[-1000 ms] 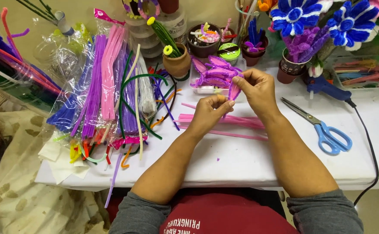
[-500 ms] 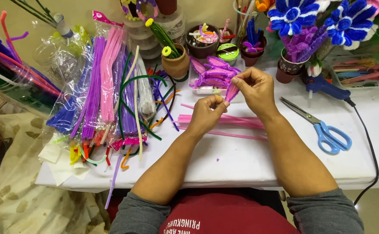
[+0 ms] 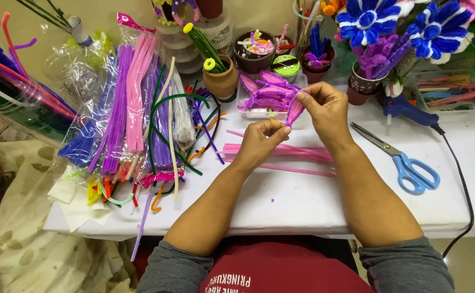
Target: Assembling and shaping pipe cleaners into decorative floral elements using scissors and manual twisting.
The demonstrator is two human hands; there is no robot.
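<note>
Both my hands are raised over the white table (image 3: 302, 201) and share one pink pipe-cleaner petal (image 3: 294, 111), a narrow folded loop. My right hand (image 3: 324, 111) pinches its upper end between thumb and fingers. My left hand (image 3: 262, 138) pinches its lower tip. Straight pink pipe cleaners (image 3: 281, 152) lie on the table under my hands. Behind the hands stands a clear tray (image 3: 259, 113) with several finished purple and pink petals (image 3: 267, 92).
Bagged pipe cleaners (image 3: 129, 114) in purple, pink and green spread over the left side. Blue-handled scissors (image 3: 406, 160) lie at right, near a blue glue gun (image 3: 408, 111) with a black cord. Pots, small bowls and blue pipe-cleaner flowers (image 3: 368, 19) line the back.
My hands have stayed over the same spot; the fingers shifted slightly along the pink petal, which now stands more upright between them.
</note>
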